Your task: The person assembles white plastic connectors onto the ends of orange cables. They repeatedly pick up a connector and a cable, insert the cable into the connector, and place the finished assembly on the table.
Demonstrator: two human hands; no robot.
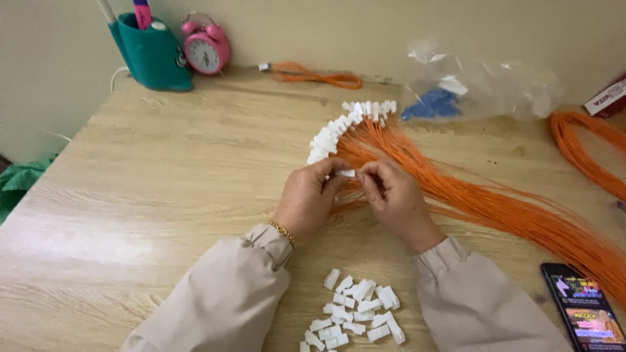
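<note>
A small white connector (346,173) sits between both hands above the middle of the wooden surface (163,182). The left hand (306,199) and right hand (394,199) each have their grip pinched on it, fingertips meeting. Behind them, orange wires (495,205) fan rightward, ending in a curved row of white connectors (342,127). Loose white connectors (355,313) lie in a pile between the sleeves. A phone (583,313) rests at the lower right.
</note>
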